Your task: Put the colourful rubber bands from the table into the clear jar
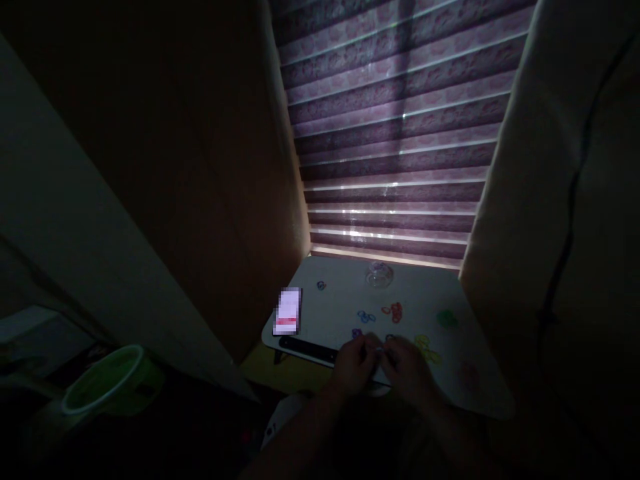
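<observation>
Both hands meet over the front part of a small white table (330, 317), fingertips pinched close together. My left hand (354, 362) and my right hand (406, 363) are closed around something small and pale that the dim light does not let me name. Just past the left fingers lie purple loops (357, 333). Beyond them are blue loops (366, 317) and a bunch of red loops (395, 312), which look like rubber bands. Yellow loops (425, 348) lie beside my right hand, with a green clump (447, 319) farther right.
A clear round container (379, 274) stands at the table's back. A phone (287, 311) with a lit screen lies at the left edge, near a dark strip (307, 348). Purple blinds (395, 167) hang behind. A green tub (113, 383) stands lower left.
</observation>
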`<action>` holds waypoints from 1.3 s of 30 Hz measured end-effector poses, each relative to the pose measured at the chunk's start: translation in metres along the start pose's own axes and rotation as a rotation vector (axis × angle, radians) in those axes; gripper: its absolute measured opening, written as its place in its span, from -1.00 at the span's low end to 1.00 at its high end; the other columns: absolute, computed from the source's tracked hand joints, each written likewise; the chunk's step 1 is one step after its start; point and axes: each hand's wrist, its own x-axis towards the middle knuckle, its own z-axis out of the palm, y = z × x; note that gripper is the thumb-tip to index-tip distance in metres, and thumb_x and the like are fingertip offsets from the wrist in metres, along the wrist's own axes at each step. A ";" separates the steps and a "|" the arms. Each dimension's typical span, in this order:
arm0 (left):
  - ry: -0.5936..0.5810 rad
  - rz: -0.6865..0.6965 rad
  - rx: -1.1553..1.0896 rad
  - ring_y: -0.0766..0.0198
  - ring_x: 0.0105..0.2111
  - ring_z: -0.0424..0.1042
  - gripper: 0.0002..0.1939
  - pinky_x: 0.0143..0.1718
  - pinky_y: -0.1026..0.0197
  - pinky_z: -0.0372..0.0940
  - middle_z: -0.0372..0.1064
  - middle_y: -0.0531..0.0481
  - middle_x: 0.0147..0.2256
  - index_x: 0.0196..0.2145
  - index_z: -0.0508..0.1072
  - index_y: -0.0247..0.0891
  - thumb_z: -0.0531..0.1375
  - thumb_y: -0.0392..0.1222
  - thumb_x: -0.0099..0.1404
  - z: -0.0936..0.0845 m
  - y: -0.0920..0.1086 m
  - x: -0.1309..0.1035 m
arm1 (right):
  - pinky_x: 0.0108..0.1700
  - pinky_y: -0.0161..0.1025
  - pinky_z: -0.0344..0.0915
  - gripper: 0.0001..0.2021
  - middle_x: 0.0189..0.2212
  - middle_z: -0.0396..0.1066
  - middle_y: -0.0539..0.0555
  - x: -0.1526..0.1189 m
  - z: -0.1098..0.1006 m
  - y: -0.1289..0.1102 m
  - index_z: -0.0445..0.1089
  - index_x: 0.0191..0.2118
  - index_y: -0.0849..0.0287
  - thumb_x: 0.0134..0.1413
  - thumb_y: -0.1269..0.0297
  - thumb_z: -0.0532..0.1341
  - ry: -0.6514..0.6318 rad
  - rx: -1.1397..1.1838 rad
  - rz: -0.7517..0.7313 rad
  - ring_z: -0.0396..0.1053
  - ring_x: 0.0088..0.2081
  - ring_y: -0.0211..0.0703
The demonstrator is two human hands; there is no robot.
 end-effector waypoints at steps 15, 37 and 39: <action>-0.004 -0.002 -0.042 0.29 -0.38 0.38 -0.89 -0.30 0.30 0.24 0.46 0.03 -0.36 -0.32 0.40 -0.23 0.15 -0.17 0.34 0.003 -0.003 0.001 | -0.34 -0.23 0.14 -0.84 -0.45 0.35 0.05 0.001 -0.003 0.000 0.29 -0.43 0.10 0.17 0.25 0.13 -0.016 0.010 -0.008 0.27 -0.39 -0.13; -0.023 0.003 -0.082 0.29 -0.35 0.40 -0.83 -0.26 0.28 0.27 0.47 0.03 -0.35 -0.27 0.43 -0.23 0.09 -0.14 0.40 0.000 -0.006 0.003 | -0.27 -0.25 0.16 -0.76 -0.46 0.35 0.05 0.003 -0.007 -0.006 0.36 -0.44 0.12 0.24 0.22 0.12 -0.010 0.008 -0.009 0.29 -0.35 -0.14; -0.042 0.006 -0.136 0.28 -0.34 0.41 -0.80 -0.24 0.27 0.28 0.49 0.02 -0.34 -0.24 0.45 -0.23 0.07 -0.13 0.41 -0.001 -0.008 0.003 | -0.27 -0.26 0.15 -0.76 -0.46 0.35 0.05 0.004 -0.008 -0.008 0.38 -0.45 0.12 0.24 0.22 0.13 -0.018 0.003 0.017 0.29 -0.36 -0.16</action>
